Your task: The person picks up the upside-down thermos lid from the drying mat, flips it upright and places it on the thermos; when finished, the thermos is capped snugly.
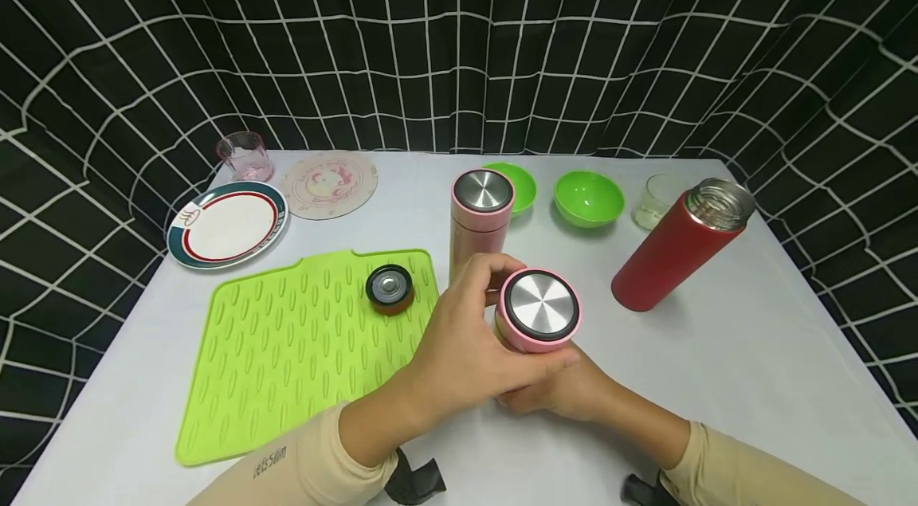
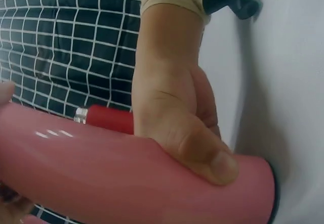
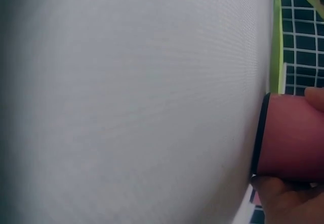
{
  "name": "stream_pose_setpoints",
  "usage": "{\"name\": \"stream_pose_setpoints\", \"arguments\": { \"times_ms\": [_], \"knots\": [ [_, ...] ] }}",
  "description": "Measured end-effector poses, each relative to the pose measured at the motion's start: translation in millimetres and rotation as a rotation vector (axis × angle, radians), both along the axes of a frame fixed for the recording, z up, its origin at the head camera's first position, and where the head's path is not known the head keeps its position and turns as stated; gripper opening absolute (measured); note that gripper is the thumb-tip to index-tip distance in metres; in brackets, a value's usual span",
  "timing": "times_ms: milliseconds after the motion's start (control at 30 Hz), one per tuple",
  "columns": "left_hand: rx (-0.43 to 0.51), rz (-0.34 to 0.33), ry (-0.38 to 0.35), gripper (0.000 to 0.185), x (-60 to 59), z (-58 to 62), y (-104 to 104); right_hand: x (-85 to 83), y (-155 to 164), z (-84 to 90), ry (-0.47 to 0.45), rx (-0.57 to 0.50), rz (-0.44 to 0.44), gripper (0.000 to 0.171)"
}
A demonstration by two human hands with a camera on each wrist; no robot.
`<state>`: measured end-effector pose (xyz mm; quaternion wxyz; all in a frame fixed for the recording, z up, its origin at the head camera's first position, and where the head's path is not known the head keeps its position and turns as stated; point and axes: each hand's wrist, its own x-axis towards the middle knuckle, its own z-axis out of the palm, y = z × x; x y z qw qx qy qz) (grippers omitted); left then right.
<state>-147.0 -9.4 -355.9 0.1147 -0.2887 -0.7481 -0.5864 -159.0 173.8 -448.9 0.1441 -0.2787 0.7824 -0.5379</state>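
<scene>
Pink flask's (image 1: 534,323) body behind both hands

Head view: from above the near edge, facing forward and down over the whole table (image 1: 717,347), the curtain at 12 o'clock. Left wrist view: very near, looking along the pink flask (image 2: 126,183) toward the right hand (image 2: 177,118). Right wrist view: very near, low over the table (image 3: 126,102), the flask (image 3: 291,135) at 3 o'clock. All three views share the flask.
</scene>
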Motion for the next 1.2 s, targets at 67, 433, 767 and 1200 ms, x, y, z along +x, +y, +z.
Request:
{"name": "stream_pose_setpoints", "arguments": {
  "times_ms": [67,433,767,1200],
  "knots": [
    [0.053,-0.011,0.003,0.07,-0.7,-1.7,0,-0.3,-1,0.0,0.012,0.009,-0.002,0.044],
    [0.145,-0.24,-0.129,0.069,-19.4,-7.8,-5,0.9,2,3.7,0.086,0.098,-0.072,0.05],
    [0.046,-0.222,-0.151,0.081,-15.1,-5.1,-15,-1.1,-3,1.9,0.073,0.029,-0.033,0.042],
    [-0.527,-0.115,-0.287,0.063,3.8,-10.2,-82,-21.0,26,9.1,-0.024,0.142,-0.329,0.058]
  ]
}}
